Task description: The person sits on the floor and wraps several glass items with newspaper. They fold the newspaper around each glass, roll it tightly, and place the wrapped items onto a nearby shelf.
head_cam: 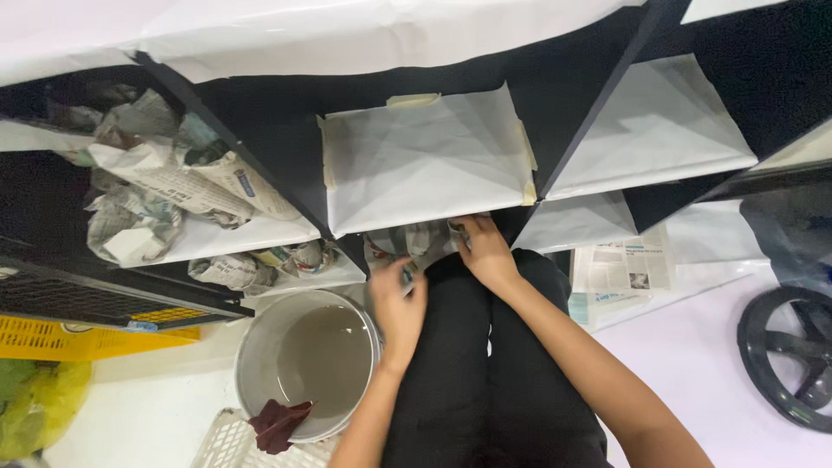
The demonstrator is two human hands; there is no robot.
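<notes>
You have two hands in view: the left hand (398,314) and the right hand (485,252), both on one crumpled newspaper (407,243). Count one bucket (305,364) with one dark red rag (279,424) hung on its rim. You see one yellow crate (78,338), one white basket (227,442) and one black wheel (793,364). One flat newspaper (626,267) lies on the floor. Three shelf bays carry white paper liners (425,160). Two bays on your left hold newspaper wads (156,186), too tangled to count.
</notes>
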